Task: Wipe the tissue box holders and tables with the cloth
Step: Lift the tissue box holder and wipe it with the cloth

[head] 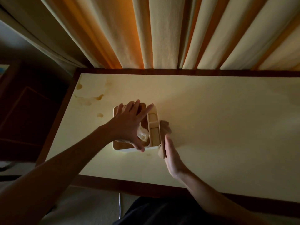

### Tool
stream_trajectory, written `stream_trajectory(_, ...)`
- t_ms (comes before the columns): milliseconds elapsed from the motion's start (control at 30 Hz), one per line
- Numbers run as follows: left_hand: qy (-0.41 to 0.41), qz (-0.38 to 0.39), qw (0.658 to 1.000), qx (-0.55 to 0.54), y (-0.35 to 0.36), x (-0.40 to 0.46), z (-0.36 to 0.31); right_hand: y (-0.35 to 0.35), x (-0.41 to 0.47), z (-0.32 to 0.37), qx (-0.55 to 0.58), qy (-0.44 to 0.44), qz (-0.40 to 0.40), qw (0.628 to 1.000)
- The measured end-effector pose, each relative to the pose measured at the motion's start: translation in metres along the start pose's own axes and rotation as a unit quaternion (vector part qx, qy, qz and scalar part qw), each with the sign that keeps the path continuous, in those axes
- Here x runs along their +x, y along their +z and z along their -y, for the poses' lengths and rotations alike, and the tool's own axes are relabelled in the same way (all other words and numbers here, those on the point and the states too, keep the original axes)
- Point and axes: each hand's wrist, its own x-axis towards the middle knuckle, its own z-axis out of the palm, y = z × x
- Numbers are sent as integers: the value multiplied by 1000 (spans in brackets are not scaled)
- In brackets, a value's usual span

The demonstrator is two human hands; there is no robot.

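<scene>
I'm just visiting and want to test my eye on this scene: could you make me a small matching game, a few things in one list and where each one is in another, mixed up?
Things:
1. left hand
2. cloth
3. brown stains
4. curtain

Places:
A. hanging behind the table's far edge
B. spread flat on top of the tissue box holder
C. on the table's far left corner
D. against the holder's right side, under the right hand

Pairs: 1-B, 2-D, 3-C, 4-A
</scene>
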Motion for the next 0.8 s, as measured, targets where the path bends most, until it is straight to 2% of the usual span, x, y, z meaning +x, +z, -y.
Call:
stream_trajectory(100, 5, -11, 1000, -4, 1, 0, 2, 1, 38, 52, -5, -48, -13, 999)
stream_trajectory(200, 6, -16, 1000, -5, 1, 1, 3, 2, 66, 82, 2, -37, -5, 999)
stream_trajectory(300, 8, -19, 1000, -13, 4, 1, 3, 7, 56, 73, 5, -32, -12, 999)
stream_trajectory(400, 11, -30, 999, -25, 9, 4, 6, 5, 22, 29, 2, -31, -8, 999)
stream_trajectory(500, 15, -40, 999, -28, 13, 7, 8, 0, 3, -7, 50, -8, -14, 999)
stream_trajectory(600, 19, -47, 998, -29, 13, 7, 7, 4, 8, 20, 44, -49, -40, 997)
stream_trajectory(700, 22, -45, 998, -34, 12, 5, 7, 11, 38, 66, 32, -30, -60, 997)
stream_trajectory(800, 21, -32, 998, -40, 9, 5, 6, 14, 64, 82, 36, -18, -33, 999)
